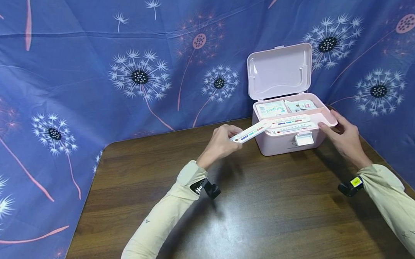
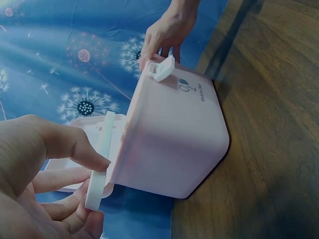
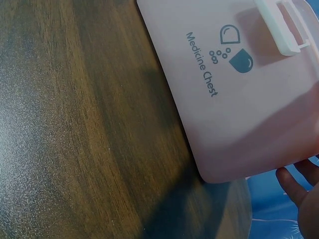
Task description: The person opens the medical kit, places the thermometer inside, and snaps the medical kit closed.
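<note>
My left hand point(image 1: 222, 142) pinches a slim flat white box point(image 1: 251, 131) with coloured labels between thumb and fingers. The box slants up to the right, its far end overlapping the chest's left front corner in the head view. A pale pink medicine chest point(image 1: 281, 146) stands on the table with its lid point(image 1: 280, 72) raised. My right hand point(image 1: 347, 137) grips the chest's right rim, thumb at the front corner and fingers along the side. Inside the chest's front part lie similar slim white boxes point(image 1: 290, 121). The white front latch point(image 1: 303, 138) hangs unfastened.
The chest's back part holds a packet marked Surgical point(image 1: 272, 109) and a white packet point(image 1: 300, 105) beside it. A brown wooden table point(image 1: 253, 216) stretches in front. Blue dandelion-print cloth point(image 1: 176, 61) hangs close behind the chest and along the right.
</note>
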{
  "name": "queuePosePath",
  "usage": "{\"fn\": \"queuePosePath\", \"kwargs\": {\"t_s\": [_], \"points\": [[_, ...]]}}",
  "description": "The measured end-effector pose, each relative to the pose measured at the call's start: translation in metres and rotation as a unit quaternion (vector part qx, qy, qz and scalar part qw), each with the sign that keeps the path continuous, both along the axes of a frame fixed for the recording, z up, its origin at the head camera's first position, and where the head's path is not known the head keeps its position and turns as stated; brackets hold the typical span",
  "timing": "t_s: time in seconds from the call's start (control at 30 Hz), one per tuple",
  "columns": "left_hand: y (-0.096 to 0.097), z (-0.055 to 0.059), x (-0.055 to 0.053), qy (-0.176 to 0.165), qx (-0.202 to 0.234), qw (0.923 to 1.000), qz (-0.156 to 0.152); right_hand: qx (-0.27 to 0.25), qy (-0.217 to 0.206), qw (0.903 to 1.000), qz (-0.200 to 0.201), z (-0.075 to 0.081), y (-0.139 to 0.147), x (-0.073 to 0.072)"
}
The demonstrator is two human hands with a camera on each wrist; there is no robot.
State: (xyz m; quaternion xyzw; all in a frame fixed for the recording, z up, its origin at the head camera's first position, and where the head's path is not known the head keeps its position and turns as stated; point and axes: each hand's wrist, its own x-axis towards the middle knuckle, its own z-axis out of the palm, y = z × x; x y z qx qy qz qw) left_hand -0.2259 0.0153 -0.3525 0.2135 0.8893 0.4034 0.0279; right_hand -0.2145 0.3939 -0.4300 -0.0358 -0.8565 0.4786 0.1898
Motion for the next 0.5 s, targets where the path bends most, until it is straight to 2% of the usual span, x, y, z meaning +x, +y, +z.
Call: {"fn": "queuePosePath", "kwargs": {"t_s": [0.5], "points": [[0.009, 0.0001, -0.0057, 0.007, 0.003, 0.9999, -0.009, 0.0, 0.004, 1.0, 0.0, -0.0031, 0.0025, -0.0016]]}}
